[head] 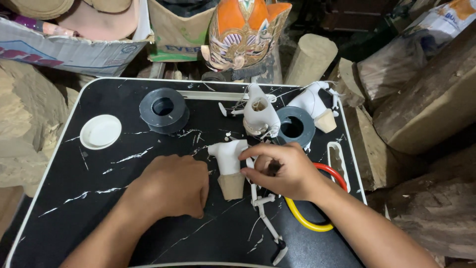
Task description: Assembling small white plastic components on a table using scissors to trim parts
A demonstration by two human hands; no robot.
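Black marble-patterned bench [89,198] fills my view, ringed by wooden logs [426,104] at right and a cardboard box [69,49] at far left, with a painted orange mask [243,34] beyond the far edge. I see my left hand [171,186] resting knuckles-up on the bench, fingers curled under and gripping nothing I can make out, just left of a white puppet torso [229,166] with a bare wood base. My right hand [282,171] meets that torso from the right, fingertips pinched at its side; whether they hold a small part I cannot tell. White jointed puppet arm [265,218] lies near, below the right hand. Farther off stand two more white torsos [260,111], two grey rings [163,109], a white lid [100,131], and a red-and-yellow hose [317,226].
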